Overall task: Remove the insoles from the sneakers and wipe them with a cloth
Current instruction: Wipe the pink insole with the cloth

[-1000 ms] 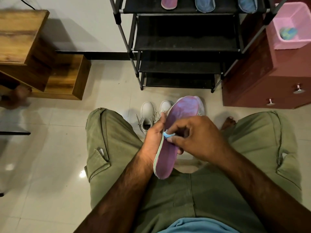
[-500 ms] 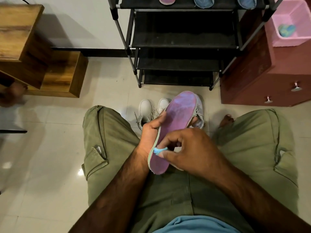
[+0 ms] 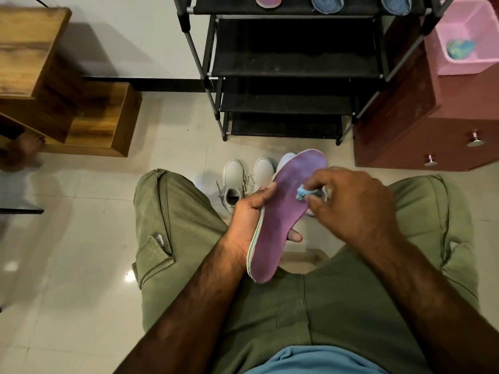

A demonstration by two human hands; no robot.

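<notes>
A seated person in olive shorts holds a purple insole [image 3: 283, 211] above the lap, between the knees. The left hand [image 3: 249, 214] grips it from the side, thumb on the purple face and one fingertip showing under the far edge. The insole is tilted, with its toe pointing away toward the shoe rack [image 3: 294, 66]. The right hand [image 3: 351, 203] pinches a small blue cloth [image 3: 302, 192] between curled fingers and thumb and presses it on the upper half of the insole, near its right edge.

White sneakers [image 3: 235, 182] stand on the tiled floor [image 3: 67, 238] just beyond the knees, partly hidden behind the insole. The rack's top shelf carries a pink insole [image 3: 268, 0] and two blue insoles [image 3: 326, 4]. To the right, a pink basket [image 3: 459, 66] sits on a dark red cabinet [image 3: 432, 125].
</notes>
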